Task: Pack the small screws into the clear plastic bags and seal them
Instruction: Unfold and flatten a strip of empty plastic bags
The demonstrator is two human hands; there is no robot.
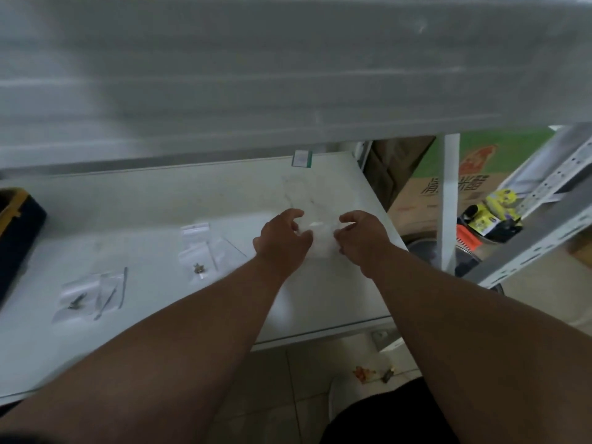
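Head view: both hands [320, 237] pinch thin, glossy clear bag [321, 233].

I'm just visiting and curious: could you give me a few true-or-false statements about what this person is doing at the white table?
1. Both hands hold one clear plastic bag between them. True: the left hand and right hand pinch it.
2. Two bags with screws lie left of the hands. True; the other lies further left.
3. The held bag hangs over the floor. False: it is above the table.
4. The person wears gloves. False: bare hands.
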